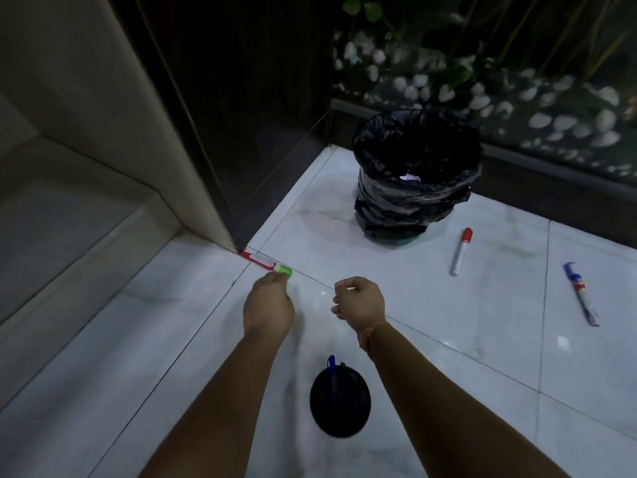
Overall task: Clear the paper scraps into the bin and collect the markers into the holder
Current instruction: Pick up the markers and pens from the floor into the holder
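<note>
Left hand [269, 307] at frame centre, fingertips closing on the green-capped marker [267, 263] by the door corner; grip not yet shown firm. Best pinched mid-barrel, lifted clear. Right hand [360, 301] curled, contents unclear. Holder [340, 400], lower centre: one blue pen. Bin [415, 174], upper right: white scrap inside.

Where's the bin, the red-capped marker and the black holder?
bin [413, 198], head view, bag-wrapped side wall.
red-capped marker [461, 252], head view, middle of white barrel.
black holder [351, 412], head view, dark rim.
</note>
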